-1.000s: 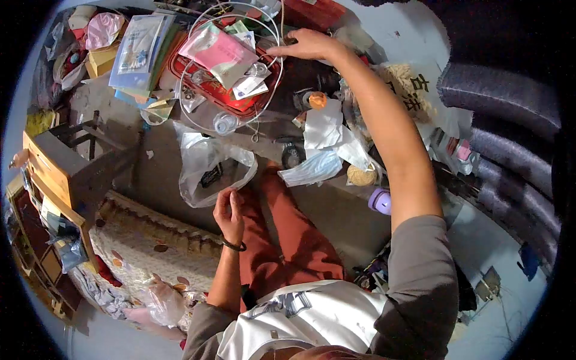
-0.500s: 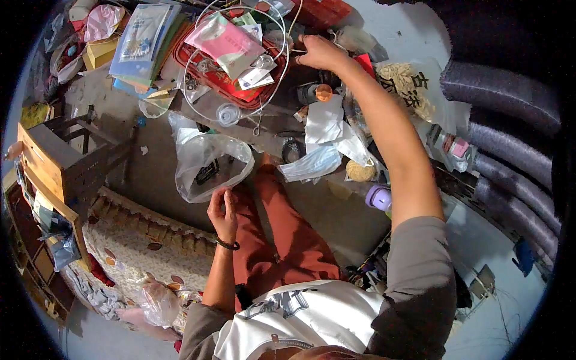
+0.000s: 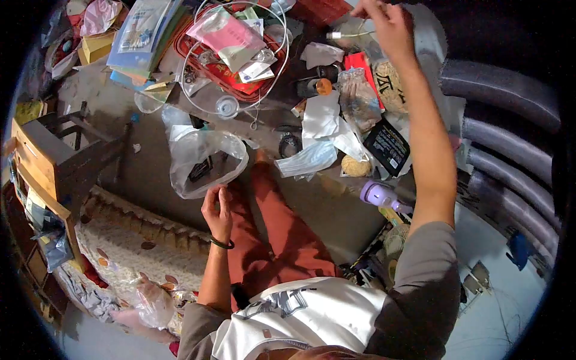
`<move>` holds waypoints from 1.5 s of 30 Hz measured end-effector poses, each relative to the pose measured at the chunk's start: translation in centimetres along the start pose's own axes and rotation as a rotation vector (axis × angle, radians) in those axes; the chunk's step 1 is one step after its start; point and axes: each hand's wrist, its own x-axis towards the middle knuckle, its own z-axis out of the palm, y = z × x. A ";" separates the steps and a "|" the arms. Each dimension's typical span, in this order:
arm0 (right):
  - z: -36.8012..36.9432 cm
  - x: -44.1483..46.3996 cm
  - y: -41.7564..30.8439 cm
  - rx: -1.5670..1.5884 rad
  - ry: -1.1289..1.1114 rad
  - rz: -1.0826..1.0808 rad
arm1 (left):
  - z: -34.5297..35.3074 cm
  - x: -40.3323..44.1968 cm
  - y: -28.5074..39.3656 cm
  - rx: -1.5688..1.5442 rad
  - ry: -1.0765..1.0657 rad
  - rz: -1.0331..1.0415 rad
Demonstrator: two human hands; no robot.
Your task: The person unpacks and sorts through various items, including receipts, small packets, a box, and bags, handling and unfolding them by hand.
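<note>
Right of the red basket [image 3: 237, 95], the right hand [image 3: 387, 24] is partly open, fingers bent and tips cut by the upper border. The thin cable [image 3: 355, 34], its pale plug exposed, runs to these fingers; whether they grip it cannot be told. The right forearm partly covers the lettered bag [image 3: 391, 85]. Below the basket, the left hand [image 3: 217, 211] is loosely curled at the rim of the clear plastic bag [image 3: 180, 165]; contact is uncertain. Blurred film veils a dark item [image 3: 201, 169] within. The pink packet [image 3: 223, 36] hides part of the basket's contents.
</note>
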 end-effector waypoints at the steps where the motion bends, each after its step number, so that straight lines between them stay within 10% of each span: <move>1: -0.9 0.4 -1.7 -0.029 0.010 -0.038 | 0.1 0.0 0.0 -0.007 -0.017 -0.003; 9: -3.1 -0.9 -5.1 0.983 0.013 0.236 | 2.6 0.7 5.0 -0.071 -0.188 0.054; 17: 1.4 -7.2 -13.7 1.438 -0.020 0.503 | 9.3 2.0 13.5 -0.491 -0.849 0.119; 22: 5.7 -14.5 -15.1 0.674 -0.170 0.376 | 10.8 6.2 15.7 -0.966 -0.693 0.006; 28: 8.1 -16.6 -14.8 -0.210 -0.189 -0.150 | 8.9 7.1 18.5 -0.726 -0.482 0.119; 32: 9.0 -17.1 -14.2 -0.136 -0.259 -0.188 | 8.6 8.6 20.0 -0.663 -0.243 0.028; 38: 10.0 -14.1 -14.3 0.237 -0.108 -0.148 | 9.1 13.4 21.8 -0.922 -0.578 0.205; 45: 16.1 -10.5 -5.5 -0.287 0.049 -0.167 | 8.3 20.0 19.0 -0.086 -0.304 0.264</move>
